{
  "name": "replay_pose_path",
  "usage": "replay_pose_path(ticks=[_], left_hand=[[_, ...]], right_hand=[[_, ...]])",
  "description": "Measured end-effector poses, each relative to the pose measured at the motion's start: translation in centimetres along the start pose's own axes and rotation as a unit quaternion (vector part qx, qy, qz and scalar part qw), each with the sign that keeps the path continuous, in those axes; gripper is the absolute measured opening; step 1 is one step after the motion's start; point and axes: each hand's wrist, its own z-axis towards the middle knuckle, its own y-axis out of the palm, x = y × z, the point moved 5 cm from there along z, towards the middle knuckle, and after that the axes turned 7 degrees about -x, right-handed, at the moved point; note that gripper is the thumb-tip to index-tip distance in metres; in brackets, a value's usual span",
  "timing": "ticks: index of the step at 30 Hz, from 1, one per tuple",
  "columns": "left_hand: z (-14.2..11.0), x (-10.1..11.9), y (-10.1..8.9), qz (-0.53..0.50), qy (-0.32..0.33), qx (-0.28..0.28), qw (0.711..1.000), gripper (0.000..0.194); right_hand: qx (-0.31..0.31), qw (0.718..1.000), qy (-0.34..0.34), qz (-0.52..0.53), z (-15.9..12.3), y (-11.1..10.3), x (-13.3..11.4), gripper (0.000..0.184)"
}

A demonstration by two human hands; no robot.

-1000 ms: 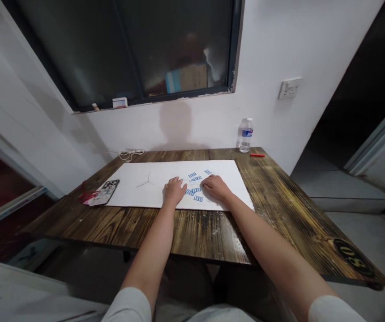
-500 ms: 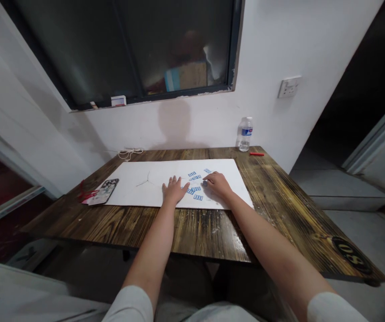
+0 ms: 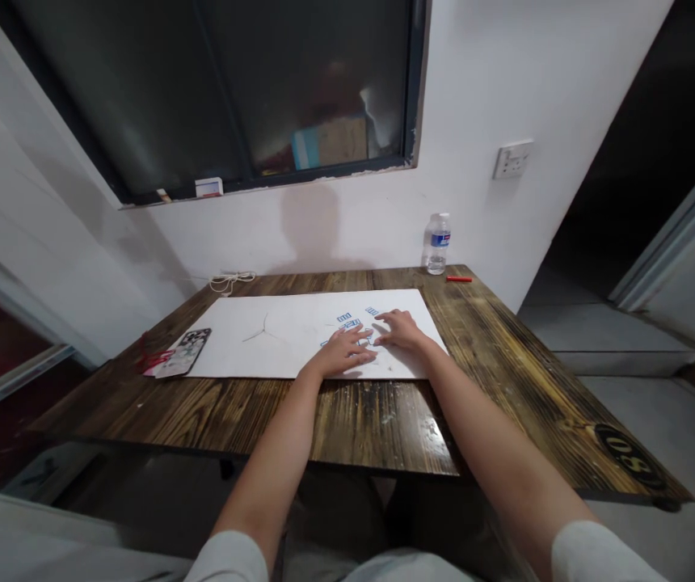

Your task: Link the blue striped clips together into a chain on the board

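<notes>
While both forearms reached out from the near edge of the wooden table (image 3: 360, 420), the head camera looked down on the left hand (image 3: 341, 352) and the right hand (image 3: 399, 330). They lay just apart on a large white sheet (image 3: 263, 356), toward its right end. The left hand rested flat with its fingers spread and pointing right, partly over a loose group of small paper slips (image 3: 343, 318) printed in blue, and it showed no pinch. The right hand sat with its fingers (image 3: 384, 327) fanned and slightly curled, their tips among the slips; whether they pinched one could not be told. More slips lay just beyond both hands, toward the far edge of the sheet, and a few showed between the hands. A thin Y-shaped line (image 3: 263, 327) was drawn on the left part of the sheet. Left of the sheet, touching its edge, lay a phone (image 3: 183, 353) in a patterned case, with a red string (image 3: 147, 360) beside it. Along the table's far edge stood a water bottle (image 3: 437, 244), with a red stick (image 3: 459, 279) to its right and a coiled white cord (image 3: 230, 283) well to its left. On the wall above were a dark window (image 3: 214, 97) and a socket (image 3: 513, 159).
</notes>
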Motion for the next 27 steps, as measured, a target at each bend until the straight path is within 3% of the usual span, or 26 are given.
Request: replay_pose_path(ticks=[4,11,20,23,27], left_hand=[[0.3,-0.1,0.7,-0.015,0.01,-0.031,0.999,0.037],[0.5,-0.2,0.4,-0.03,0.012,0.027,0.999,0.04],[1.2,0.5,1.5,-0.022,-0.003,-0.028,0.999,0.041],[1.3,0.7,1.6,-0.035,-0.012,-0.041,0.998,0.041],[1.4,0.8,1.7,-0.049,-0.002,-0.033,0.998,0.04]], right_hand=[[-0.01,0.999,0.03,-0.004,-0.3,-0.5,0.6,0.07],[-0.045,0.998,0.0,0.04,-0.5,-1.3,1.7,0.057],[-0.06,0.997,0.001,0.041,-0.8,-2.3,2.8,0.054],[-0.039,0.998,0.028,0.032,-0.8,-2.2,2.2,0.041],[-0.004,0.997,0.07,-0.023,-0.8,-1.7,1.4,0.047]])
